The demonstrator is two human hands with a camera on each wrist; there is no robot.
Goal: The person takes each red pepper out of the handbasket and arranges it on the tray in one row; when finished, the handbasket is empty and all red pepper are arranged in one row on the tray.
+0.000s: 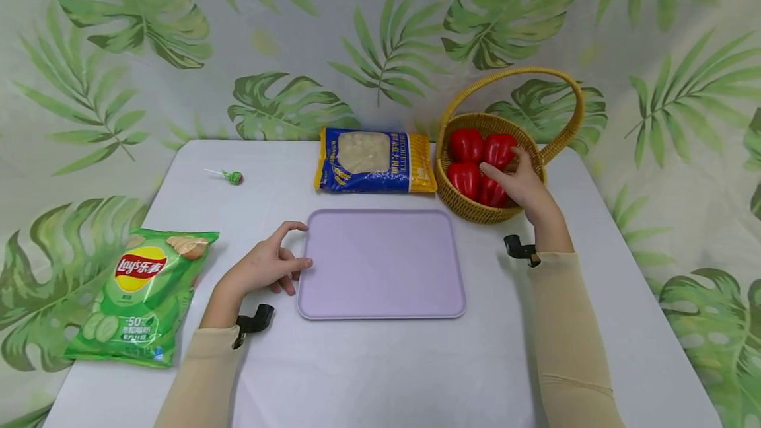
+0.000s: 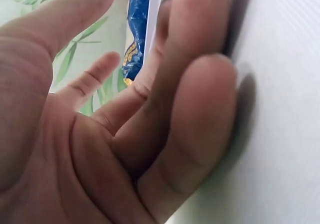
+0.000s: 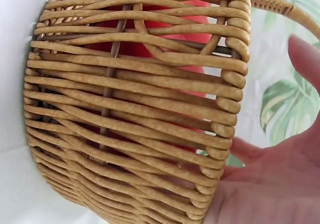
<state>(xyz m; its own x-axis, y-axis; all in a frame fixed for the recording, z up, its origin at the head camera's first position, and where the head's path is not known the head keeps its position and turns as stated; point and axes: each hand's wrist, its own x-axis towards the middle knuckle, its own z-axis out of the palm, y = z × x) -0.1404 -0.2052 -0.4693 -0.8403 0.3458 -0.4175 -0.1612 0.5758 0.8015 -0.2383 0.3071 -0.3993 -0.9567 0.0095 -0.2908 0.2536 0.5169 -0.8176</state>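
Observation:
A light purple tray (image 1: pixel 380 263) lies on the white table. My left hand (image 1: pixel 270 264) is at its left rim, fingers apart and loosely bent, with two fingertips right at the edge. In the left wrist view the left hand (image 2: pixel 115 129) has nothing in its palm. At the back right stands a woven basket (image 1: pixel 475 211) with several red bell peppers (image 1: pixel 465 180) inside. My right hand (image 1: pixel 520 183) reaches over the basket's right rim, thumb and forefinger spread above the peppers. The basket wall (image 3: pixel 135 98) partly hides the right fingers in the right wrist view.
A blue and yellow pasta bag (image 1: pixel 374 160) lies behind the tray, close to the basket. A green chip bag (image 1: pixel 143 299) is at the left, and a lollipop (image 1: pixel 234 178) lies at the back left. The basket's tall handle (image 1: pixel 514 71) arches over it.

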